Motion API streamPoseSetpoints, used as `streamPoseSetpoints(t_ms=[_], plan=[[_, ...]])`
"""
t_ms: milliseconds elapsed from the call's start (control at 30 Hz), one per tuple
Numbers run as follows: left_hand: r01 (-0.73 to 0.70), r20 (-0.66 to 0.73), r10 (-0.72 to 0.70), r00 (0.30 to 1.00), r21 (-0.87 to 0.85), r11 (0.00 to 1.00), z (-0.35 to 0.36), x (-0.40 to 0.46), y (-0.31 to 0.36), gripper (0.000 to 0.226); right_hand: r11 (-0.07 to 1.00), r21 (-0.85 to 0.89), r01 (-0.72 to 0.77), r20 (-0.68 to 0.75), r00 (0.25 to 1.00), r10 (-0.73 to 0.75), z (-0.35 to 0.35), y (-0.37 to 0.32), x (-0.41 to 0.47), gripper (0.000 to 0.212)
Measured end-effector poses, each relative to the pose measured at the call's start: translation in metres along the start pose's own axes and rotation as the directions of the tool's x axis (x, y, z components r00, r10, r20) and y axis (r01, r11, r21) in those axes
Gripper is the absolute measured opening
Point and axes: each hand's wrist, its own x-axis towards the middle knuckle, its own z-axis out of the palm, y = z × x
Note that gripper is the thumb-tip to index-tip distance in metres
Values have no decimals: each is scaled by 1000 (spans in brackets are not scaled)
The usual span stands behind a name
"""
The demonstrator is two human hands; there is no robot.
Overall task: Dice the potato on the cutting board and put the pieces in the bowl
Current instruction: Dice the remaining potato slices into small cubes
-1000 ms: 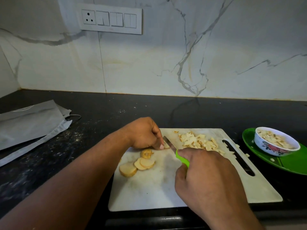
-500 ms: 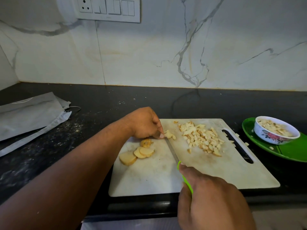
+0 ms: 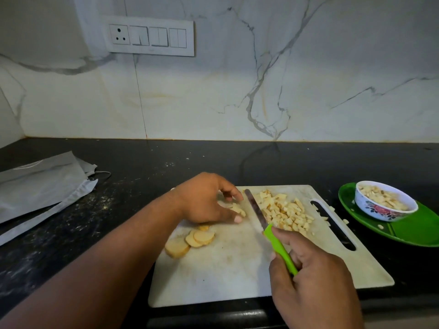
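While potato strips [image 3: 237,208] lie on the cutting board [image 3: 228,269] pinched under the left hand [image 3: 206,200], the right hand [image 3: 313,279] grips the knife [image 3: 266,224] just beside them, its blade crossing their length; the bowl [image 3: 386,201] waits well right.

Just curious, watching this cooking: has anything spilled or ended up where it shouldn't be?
Yes: a few diced potato bits lie on the black stone counter and green plate, off the white cutting board and outside the floral bowl.
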Motion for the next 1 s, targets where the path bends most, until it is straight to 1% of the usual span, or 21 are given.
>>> streamPoseSetpoints(t_ms=[67,133,233,300,333,400,500,567,633,700,767,900,933,1000], plan=[[24,-18,-22,1000,85,996,8,5,4,47,998,61,-9,-30,999,11,3,2,-1,38],[24,-29,-20,999,124,992,11,8,6,43,995,102,-9,-37,999,13,5,4,-2,37],[-16,-10,17,1000,96,995,9,8,5,22,994,111,3,-48,999,3,8,8,-2,35],[-47,40,45,998,54,997,7,6,4,11,991,132,10,-46,999,-4,8,8,-3,35],[-60,71,57,996,34,998,6,5,4,13,990,142,15,-43,999,-9,8,8,-4,35],[-81,113,81,990,-3,997,1,3,3,25,987,158,17,-34,999,-12,6,7,-5,35],[-85,118,91,989,-57,995,-9,-3,2,40,986,164,23,-30,999,-18,6,7,-5,36],[-68,70,71,995,-41,997,-16,-6,0,35,989,150,14,-22,1000,-10,6,7,-6,35],[-11,-4,11,1000,16,1000,-20,-8,1,28,993,116,-3,6,1000,2,6,6,-6,36],[76,-34,-74,997,54,996,-19,-7,4,34,996,89,-27,43,999,23,5,6,-5,39],[115,-2,-116,993,104,988,-13,-4,9,35,997,74,-33,90,996,26,2,5,-2,40],[96,47,-101,994,95,991,-8,-2,12,12,997,71,-17,174,985,4,-4,2,6,36],[90,56,-95,994,86,992,-9,-3,11,11,998,65,-24,181,983,12,-5,1,7,36],[73,72,-79,994,83,994,-11,-4,11,16,999,41,-23,178,984,16,-5,0,8,39]])
